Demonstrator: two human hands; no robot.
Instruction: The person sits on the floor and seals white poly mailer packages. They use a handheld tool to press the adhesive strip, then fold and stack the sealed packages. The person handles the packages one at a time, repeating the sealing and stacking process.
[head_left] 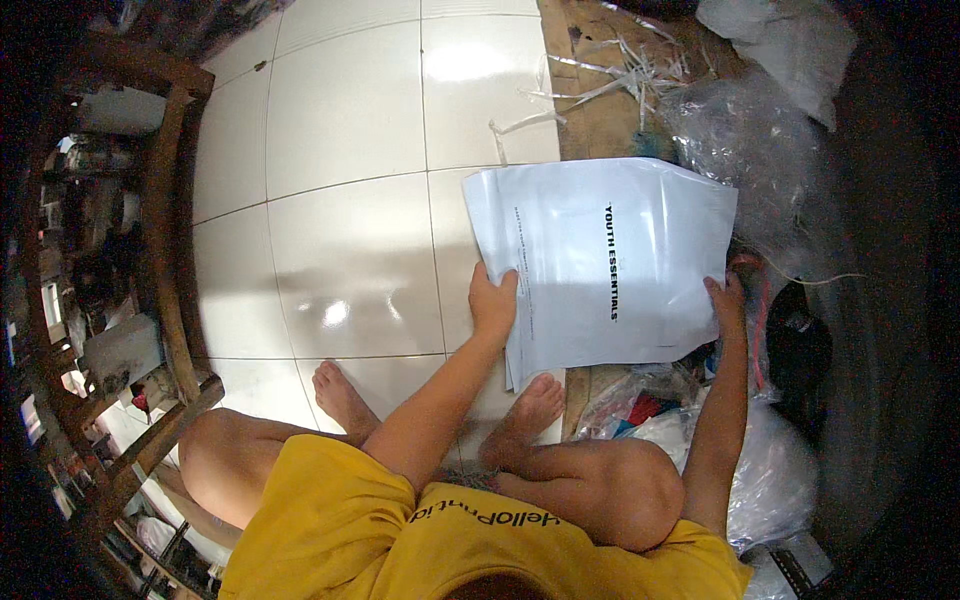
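A stack of white plastic mailer bags with dark print is held up in front of me, slightly right of the middle. My left hand grips its left edge, thumb on top and the other fingers hidden beneath. At the opposite edge my right hand pinches the bags, its thumb over the surface. The stack's layered edges show at the lower left corner, and its upper right corner looks angled.
White floor tiles spread to the left. A wooden rack with cluttered shelves borders them. Shredded plastic strips lie on brown cardboard at the far right. Clear plastic bags heap along the right, and another bulging bag sits by my right knee.
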